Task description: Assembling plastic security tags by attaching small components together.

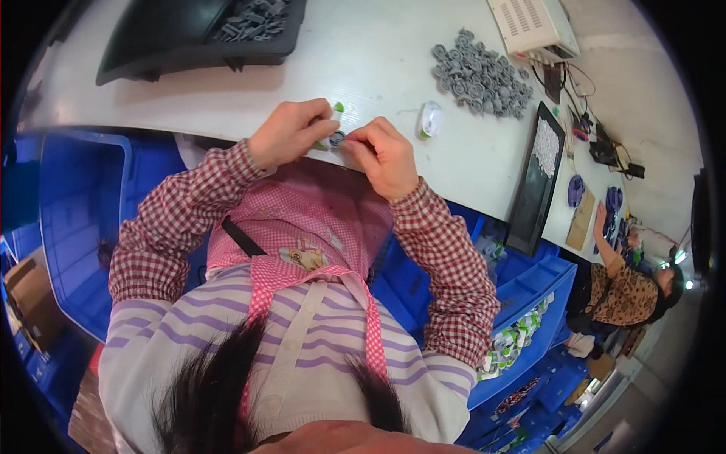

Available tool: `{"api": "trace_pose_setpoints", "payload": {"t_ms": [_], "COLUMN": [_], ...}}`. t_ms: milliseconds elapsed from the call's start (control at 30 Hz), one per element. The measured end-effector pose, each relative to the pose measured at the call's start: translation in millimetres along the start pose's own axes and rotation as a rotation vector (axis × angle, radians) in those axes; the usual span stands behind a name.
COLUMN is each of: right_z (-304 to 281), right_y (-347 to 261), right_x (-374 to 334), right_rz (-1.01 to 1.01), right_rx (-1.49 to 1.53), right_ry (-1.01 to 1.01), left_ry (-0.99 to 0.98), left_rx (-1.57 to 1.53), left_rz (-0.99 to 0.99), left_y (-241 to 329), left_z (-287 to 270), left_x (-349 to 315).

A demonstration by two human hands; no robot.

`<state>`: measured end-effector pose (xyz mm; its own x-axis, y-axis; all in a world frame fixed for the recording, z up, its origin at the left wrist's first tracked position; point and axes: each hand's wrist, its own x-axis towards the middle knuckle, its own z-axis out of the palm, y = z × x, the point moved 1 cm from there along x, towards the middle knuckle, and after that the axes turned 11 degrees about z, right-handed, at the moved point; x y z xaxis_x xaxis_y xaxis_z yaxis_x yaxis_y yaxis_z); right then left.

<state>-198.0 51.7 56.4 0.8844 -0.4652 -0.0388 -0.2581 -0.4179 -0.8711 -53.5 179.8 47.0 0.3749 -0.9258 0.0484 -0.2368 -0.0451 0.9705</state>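
Both my hands are at the near edge of the white table, fingers pinched towards each other. My left hand (293, 133) is closed on a small white-and-green plastic piece (338, 110), mostly hidden under the fingers. Between the two hands sits a small dark grey round part (337, 138). The fingertips of my right hand (386, 159) are closed at its right side; whether it is seated in the plastic piece cannot be made out. A similar white oval piece (431, 119) with a green end lies on the table, right of my right hand.
A heap of grey round parts (484, 77) lies at the back right, near a beige metal box (533, 29) with cables. A black tray (189, 34) holds grey pieces. A narrow black tray (525, 200) holds white bits. Blue bins (83, 227) flank me. Another person (624, 295) works at far right.
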Motion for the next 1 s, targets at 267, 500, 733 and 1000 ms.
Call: {"api": "trace_pose_setpoints", "payload": {"t_ms": [267,500,733,1000], "right_z": [12.9,2.4,5.8,-11.7], "right_y": [-6.3,-0.9,-0.9,-20.1], "right_x": [15.3,37.6,30.5,-28.2], "right_rz": [0.09,0.651,0.414,-0.079], "right_rx": [-0.063,0.141,-0.108,-0.131], "right_ry": [-0.081,-0.307,-0.231,0.128], "left_ry": [0.007,-0.018,-0.072,-0.061], "left_rx": [0.058,0.095,-0.123,-0.518], "left_rz": [0.194,0.253,-0.005,-0.16], "left_y": [-9.3,-11.8,-3.5,16.8], "left_z": [-6.0,-6.1,-6.3,11.9], "left_x": [0.3,4.2,1.9,-5.2]}}
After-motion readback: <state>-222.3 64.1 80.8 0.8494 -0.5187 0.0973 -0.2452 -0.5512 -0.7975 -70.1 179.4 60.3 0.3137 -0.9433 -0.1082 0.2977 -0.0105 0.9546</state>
